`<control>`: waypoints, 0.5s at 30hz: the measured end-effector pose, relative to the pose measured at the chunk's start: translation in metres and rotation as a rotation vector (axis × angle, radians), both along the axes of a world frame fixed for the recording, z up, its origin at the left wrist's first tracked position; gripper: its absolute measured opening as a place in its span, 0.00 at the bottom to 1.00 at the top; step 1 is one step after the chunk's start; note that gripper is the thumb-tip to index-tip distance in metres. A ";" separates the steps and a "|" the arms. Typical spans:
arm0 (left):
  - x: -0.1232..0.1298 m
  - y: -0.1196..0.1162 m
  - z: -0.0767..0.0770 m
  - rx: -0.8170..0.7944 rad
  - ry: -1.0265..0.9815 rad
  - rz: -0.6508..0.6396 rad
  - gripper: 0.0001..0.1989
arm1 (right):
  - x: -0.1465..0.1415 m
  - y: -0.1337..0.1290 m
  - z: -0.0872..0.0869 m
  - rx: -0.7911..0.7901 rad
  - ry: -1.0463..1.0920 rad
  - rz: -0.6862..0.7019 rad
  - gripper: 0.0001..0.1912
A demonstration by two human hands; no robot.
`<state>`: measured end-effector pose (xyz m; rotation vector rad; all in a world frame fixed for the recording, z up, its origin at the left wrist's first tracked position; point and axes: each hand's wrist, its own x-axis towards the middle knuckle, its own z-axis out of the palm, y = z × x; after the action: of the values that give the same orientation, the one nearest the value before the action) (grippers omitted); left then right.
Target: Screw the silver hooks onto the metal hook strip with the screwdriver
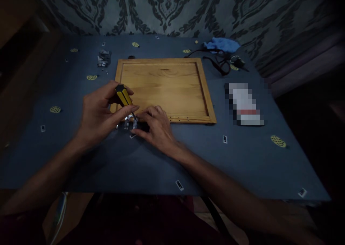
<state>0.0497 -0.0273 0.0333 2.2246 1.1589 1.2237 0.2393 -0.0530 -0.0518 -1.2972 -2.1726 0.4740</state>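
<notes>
The left grip [99, 112] is closed round a yellow-and-black screwdriver [124, 95], tipped down toward a metal fitting [135, 124]. The right grip [159, 128] pinches that fitting against the wooden panel's [167, 90] near edge — presumably for steadiness. Beyond both, the panel lies flat, well supported; nearer me than the grips, the surface's [121, 169] printed tag [179, 185] is illegible.

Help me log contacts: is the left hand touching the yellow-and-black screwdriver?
Touching: the head view shows the left hand gripping the yellow-and-black screwdriver by its handle.
</notes>
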 end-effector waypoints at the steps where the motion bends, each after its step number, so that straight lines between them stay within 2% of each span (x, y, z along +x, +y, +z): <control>1: 0.000 0.001 -0.001 0.011 -0.010 -0.006 0.09 | 0.000 0.000 0.000 0.001 0.000 0.001 0.27; 4: -0.001 0.002 -0.001 0.041 -0.023 -0.024 0.11 | 0.000 0.000 -0.001 -0.001 0.003 0.000 0.27; 9: -0.001 0.000 0.004 0.036 0.053 -0.028 0.08 | 0.000 0.000 0.000 -0.006 -0.001 -0.010 0.26; 15: -0.001 -0.004 0.006 -0.080 0.057 -0.017 0.08 | 0.000 0.000 0.000 -0.009 0.015 -0.005 0.26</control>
<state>0.0491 -0.0318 0.0392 2.2184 1.1866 1.0949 0.2392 -0.0525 -0.0517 -1.2988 -2.1567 0.4905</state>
